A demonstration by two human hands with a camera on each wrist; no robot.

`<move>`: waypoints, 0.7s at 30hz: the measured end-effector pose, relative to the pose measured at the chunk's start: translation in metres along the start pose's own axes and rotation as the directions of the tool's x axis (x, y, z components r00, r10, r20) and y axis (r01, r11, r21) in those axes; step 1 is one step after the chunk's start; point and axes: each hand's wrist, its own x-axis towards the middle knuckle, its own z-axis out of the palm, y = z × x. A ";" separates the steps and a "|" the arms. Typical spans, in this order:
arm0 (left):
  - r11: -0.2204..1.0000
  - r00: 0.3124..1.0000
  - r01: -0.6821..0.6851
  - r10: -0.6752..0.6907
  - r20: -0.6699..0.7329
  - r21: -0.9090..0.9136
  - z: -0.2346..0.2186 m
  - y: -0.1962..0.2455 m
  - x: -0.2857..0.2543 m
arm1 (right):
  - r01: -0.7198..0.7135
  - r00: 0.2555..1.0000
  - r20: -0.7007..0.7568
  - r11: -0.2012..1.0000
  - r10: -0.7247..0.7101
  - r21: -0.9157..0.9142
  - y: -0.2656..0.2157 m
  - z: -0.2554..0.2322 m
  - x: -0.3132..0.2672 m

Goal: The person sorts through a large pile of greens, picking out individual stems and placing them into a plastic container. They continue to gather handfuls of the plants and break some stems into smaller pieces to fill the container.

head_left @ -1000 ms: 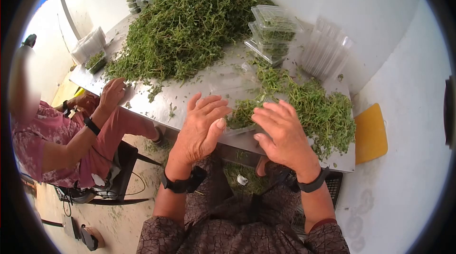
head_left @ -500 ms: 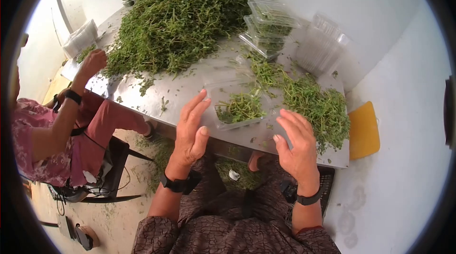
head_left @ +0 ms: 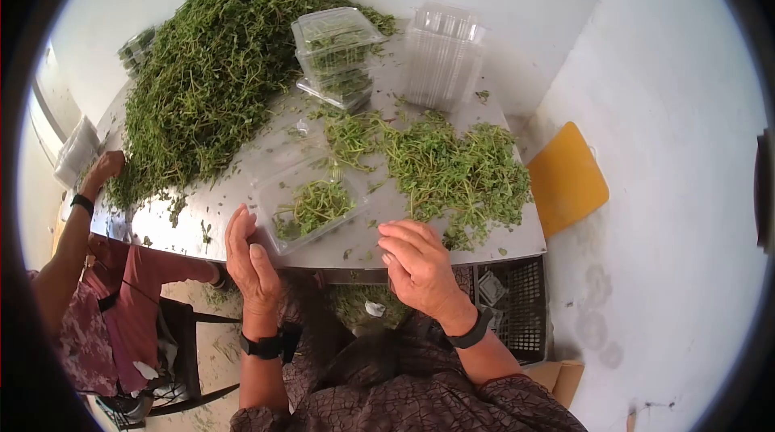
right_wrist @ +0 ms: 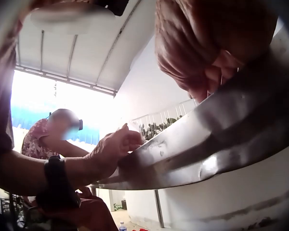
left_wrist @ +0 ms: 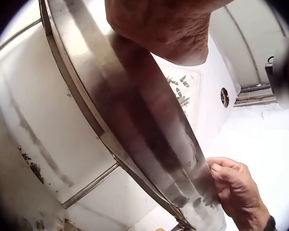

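Note:
A clear plastic clamshell box (head_left: 356, 204) lies open near the table's front edge, with a small bunch of leafy green stems (head_left: 316, 204) in it. My left hand (head_left: 253, 264) is beside the box's near left corner, its fingers fairly straight and holding nothing. To the right of the box, my right hand (head_left: 417, 269) hovers at the table edge with fingers loosely bent and nothing in them. Both hands also show in the right wrist view, the left hand (right_wrist: 114, 150) by the box and the right hand (right_wrist: 207, 45) close over the metal edge.
Loose greens (head_left: 452, 169) spread over the metal table (head_left: 234, 214) at right. Behind stand filled boxes (head_left: 335, 56), a stack of empty boxes (head_left: 442, 60) and a large heap of greens (head_left: 214, 69). Another person's hand (head_left: 106, 165) is at the left; a black crate (head_left: 517, 303) sits below.
The head view has swung right. My hands parted from over the box, uncovering it and its greens; the right hand's fingers then bent downward. The other person's hand moved to the table's far left.

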 end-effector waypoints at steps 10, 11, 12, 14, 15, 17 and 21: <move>0.998 0.999 0.049 -0.049 0.021 0.032 -0.002 0.000 -0.002 | -0.374 0.900 -0.349 0.874 0.261 -0.310 0.024 -0.063 0.018; 0.999 0.999 0.040 -0.041 0.019 0.032 -0.002 0.000 -0.002 | -0.433 0.891 -0.315 0.819 0.326 -0.377 0.030 -0.068 0.019; 0.998 0.999 0.044 -0.045 0.018 0.035 -0.002 0.001 -0.002 | -0.482 0.875 -0.283 0.756 0.392 -0.444 0.033 -0.071 0.020; 0.998 0.998 0.039 -0.041 0.038 0.048 -0.004 0.000 -0.002 | -0.513 0.858 -0.258 0.725 0.444 -0.460 0.039 -0.069 0.024; 0.998 0.998 0.043 -0.045 0.037 0.050 -0.004 0.000 -0.002 | -0.542 0.837 -0.238 0.691 0.493 -0.478 0.042 -0.068 0.025; 0.999 0.999 0.011 -0.014 0.043 0.052 -0.003 0.000 -0.001 | -0.487 0.869 -0.202 0.712 0.451 -0.507 0.052 -0.062 0.023; 0.995 0.999 -0.003 -0.002 0.050 0.095 -0.007 0.003 0.001 | -0.418 0.906 -0.268 0.784 0.326 -0.459 0.057 -0.063 0.031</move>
